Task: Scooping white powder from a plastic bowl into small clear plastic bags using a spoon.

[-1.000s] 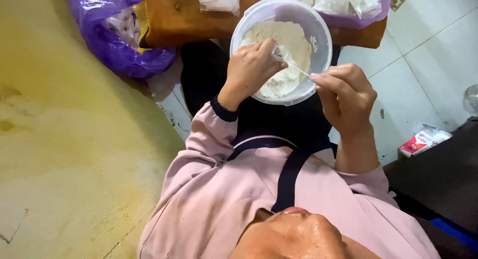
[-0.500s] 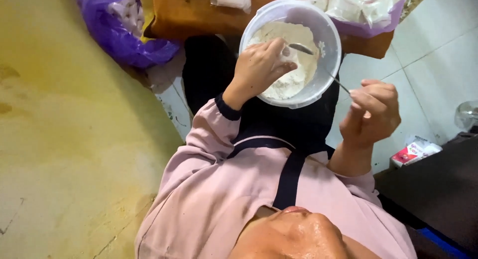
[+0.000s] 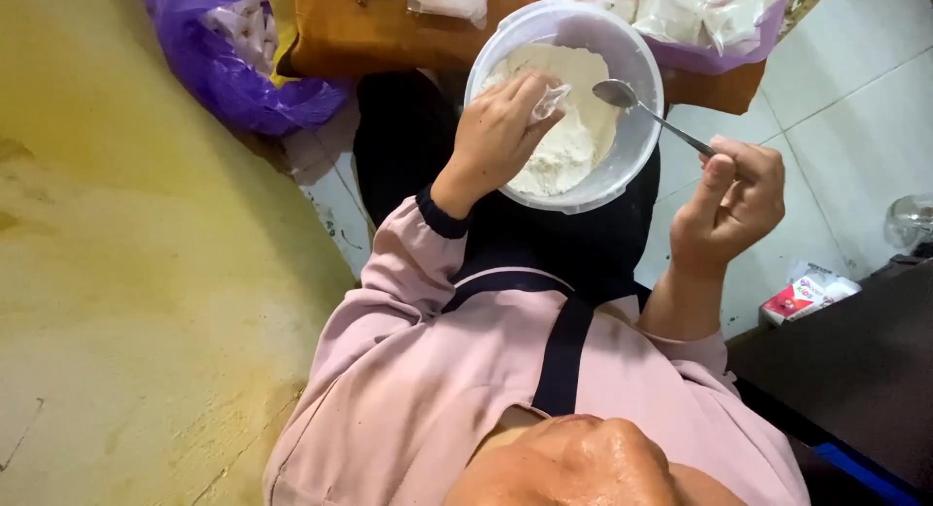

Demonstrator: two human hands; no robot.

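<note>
A clear plastic bowl (image 3: 637, 161) of white flour (image 3: 573, 146) rests on my lap. My left hand (image 3: 496, 137) is over the bowl, pinching a small clear plastic bag (image 3: 549, 100) above the flour. My right hand (image 3: 729, 205) is to the right of the bowl, gripping the handle of a metal spoon (image 3: 622, 95). The spoon's head lies just inside the bowl's right rim and looks empty. My pink sleeves and a dark apron strap fill the lower middle of the view.
A purple plastic bag (image 3: 243, 59) of white packets lies at the upper left beside a brown board (image 3: 389, 30). A purple tub (image 3: 700, 20) of filled clear bags is behind the bowl. A red-and-white packet (image 3: 807, 294) lies on the tiled floor beside dark furniture (image 3: 855, 370).
My right hand has drawn the spoon away from the small bag, out to the right of the bowl. My left hand has stayed over the flour with the bag.
</note>
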